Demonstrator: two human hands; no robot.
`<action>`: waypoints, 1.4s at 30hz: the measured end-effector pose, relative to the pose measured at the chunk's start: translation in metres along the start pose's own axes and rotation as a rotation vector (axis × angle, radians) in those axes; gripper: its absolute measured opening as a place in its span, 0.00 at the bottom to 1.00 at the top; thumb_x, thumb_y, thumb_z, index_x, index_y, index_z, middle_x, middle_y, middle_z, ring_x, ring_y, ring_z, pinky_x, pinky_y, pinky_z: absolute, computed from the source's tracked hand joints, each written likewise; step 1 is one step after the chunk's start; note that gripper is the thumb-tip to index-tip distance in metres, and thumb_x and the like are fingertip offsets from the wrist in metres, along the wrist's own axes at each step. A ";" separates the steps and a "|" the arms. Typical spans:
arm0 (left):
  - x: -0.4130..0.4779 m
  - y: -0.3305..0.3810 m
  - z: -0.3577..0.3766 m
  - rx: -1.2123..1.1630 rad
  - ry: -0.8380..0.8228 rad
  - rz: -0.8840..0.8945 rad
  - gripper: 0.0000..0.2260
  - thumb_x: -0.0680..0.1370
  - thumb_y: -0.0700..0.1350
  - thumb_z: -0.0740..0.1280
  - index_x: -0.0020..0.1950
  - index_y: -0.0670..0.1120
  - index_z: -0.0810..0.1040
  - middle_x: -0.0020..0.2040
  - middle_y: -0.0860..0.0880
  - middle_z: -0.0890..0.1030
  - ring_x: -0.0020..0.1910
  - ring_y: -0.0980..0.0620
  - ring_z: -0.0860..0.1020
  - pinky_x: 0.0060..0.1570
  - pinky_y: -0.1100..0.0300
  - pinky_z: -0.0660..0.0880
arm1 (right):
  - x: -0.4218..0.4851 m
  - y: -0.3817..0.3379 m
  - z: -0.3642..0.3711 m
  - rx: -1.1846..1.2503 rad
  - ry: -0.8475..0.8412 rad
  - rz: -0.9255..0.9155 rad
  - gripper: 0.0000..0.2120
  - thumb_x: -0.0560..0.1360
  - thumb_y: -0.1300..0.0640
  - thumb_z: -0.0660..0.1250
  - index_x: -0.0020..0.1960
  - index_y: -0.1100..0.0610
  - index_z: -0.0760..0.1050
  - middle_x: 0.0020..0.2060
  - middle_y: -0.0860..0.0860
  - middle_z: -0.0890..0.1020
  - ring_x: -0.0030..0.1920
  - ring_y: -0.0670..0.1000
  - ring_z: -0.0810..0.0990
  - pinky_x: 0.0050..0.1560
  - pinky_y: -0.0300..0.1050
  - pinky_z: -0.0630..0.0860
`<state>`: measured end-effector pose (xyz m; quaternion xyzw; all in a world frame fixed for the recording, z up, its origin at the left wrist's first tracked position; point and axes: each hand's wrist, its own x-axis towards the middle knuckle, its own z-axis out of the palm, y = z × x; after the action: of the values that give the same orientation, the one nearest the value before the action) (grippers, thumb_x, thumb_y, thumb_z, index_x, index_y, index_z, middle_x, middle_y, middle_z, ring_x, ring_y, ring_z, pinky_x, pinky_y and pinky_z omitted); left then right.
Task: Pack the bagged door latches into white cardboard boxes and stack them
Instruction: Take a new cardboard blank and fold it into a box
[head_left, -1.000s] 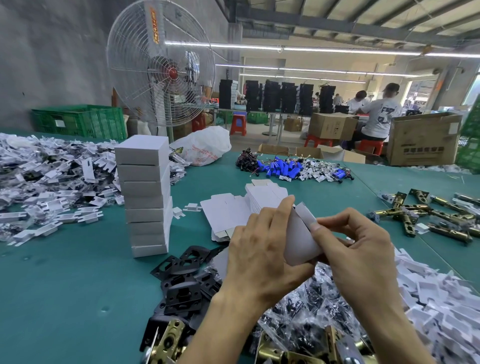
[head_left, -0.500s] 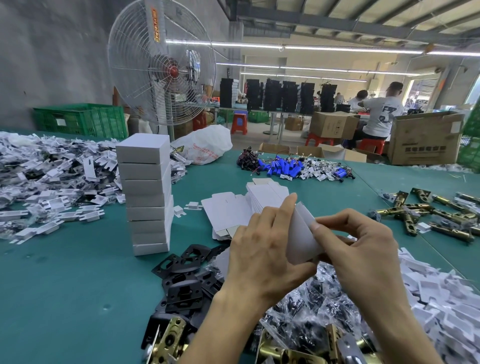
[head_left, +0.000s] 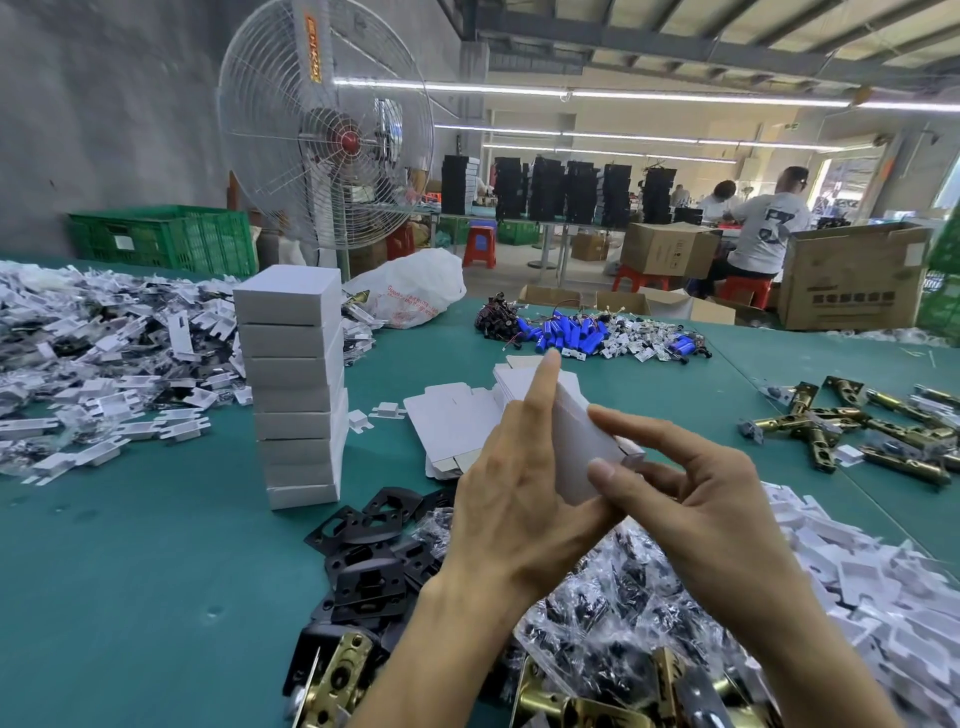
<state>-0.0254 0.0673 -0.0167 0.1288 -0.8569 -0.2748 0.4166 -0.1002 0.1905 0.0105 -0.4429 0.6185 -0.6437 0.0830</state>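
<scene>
Holding a small white cardboard box (head_left: 576, 452) above the green tabletop (head_left: 130, 571), the left hand (head_left: 519, 499) grips it from the side with the forefinger straight along its edge. The right hand (head_left: 717, 504) pinches the box's near end, its fingers (head_left: 649, 431) bent over a grey flap. The box sits tilted between the two hands, far end raised. A heap of bagged door latches (head_left: 613, 623) lies beneath the hands, with flat box blanks (head_left: 452, 421) just beyond. To the left, a stack of closed white boxes (head_left: 296, 389) stands upright.
</scene>
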 end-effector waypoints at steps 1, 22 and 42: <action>0.000 0.001 -0.001 -0.007 0.000 0.011 0.39 0.71 0.71 0.61 0.78 0.66 0.46 0.66 0.53 0.72 0.53 0.51 0.78 0.43 0.59 0.72 | 0.000 0.001 0.000 -0.001 -0.004 -0.005 0.19 0.66 0.51 0.73 0.57 0.44 0.83 0.38 0.60 0.84 0.42 0.54 0.83 0.47 0.50 0.82; 0.002 -0.001 -0.003 -0.021 -0.008 -0.029 0.32 0.70 0.68 0.66 0.70 0.55 0.67 0.62 0.57 0.72 0.52 0.55 0.77 0.46 0.57 0.74 | -0.002 0.005 0.012 -0.174 -0.036 -0.090 0.17 0.74 0.62 0.71 0.58 0.45 0.81 0.24 0.39 0.76 0.26 0.39 0.71 0.31 0.26 0.66; 0.018 -0.004 -0.029 -1.641 -0.372 -0.915 0.38 0.71 0.73 0.63 0.64 0.42 0.80 0.51 0.40 0.82 0.50 0.42 0.82 0.52 0.46 0.80 | -0.003 0.006 0.013 -0.127 -0.084 -0.216 0.18 0.67 0.59 0.75 0.54 0.44 0.80 0.56 0.42 0.83 0.57 0.49 0.82 0.47 0.46 0.82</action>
<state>-0.0141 0.0452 0.0072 0.0733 -0.3166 -0.9417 0.0865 -0.0918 0.1815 0.0021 -0.5380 0.6029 -0.5890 0.0109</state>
